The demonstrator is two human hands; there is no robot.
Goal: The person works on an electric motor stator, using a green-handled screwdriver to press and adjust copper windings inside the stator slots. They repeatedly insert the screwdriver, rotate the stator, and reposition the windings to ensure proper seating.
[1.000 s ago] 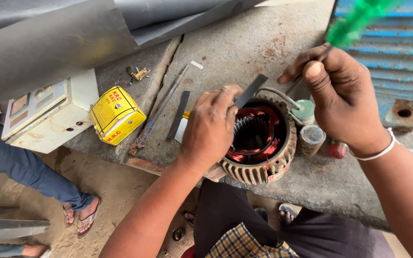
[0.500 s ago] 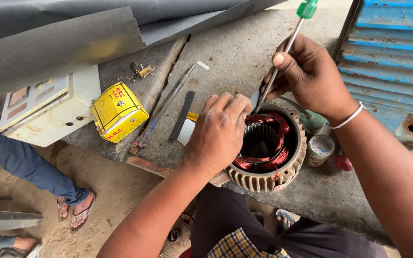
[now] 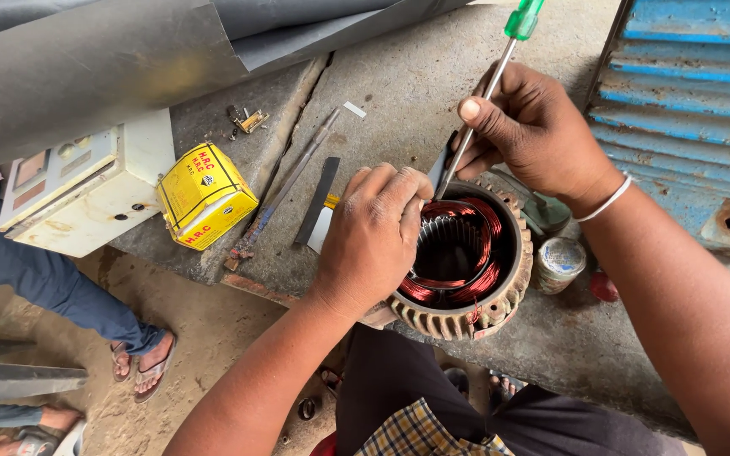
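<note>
We are seeing a green handle on the screwdriver (image 3: 500,76), copper-red wire inside the grey ribbed motor ring (image 3: 465,253), a yellow box (image 3: 205,196) with red lettering and black lines, a blue ribbed casing (image 3: 686,93), a white bracelet (image 3: 608,201), and checked cloth (image 3: 420,431).

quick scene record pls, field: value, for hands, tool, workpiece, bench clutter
left hand: left hand rests on the rim of the motor stator, fingers at the copper winding
right hand: right hand grips a green-handled screwdriver, tip at the stator's upper rim
workpiece: ribbed round stator on the concrete bench, red-copper coils inside
bench clutter: yellow box, white switch box, flat metal strips, small tin
nearby: another person's sandalled foot on the ground
</note>
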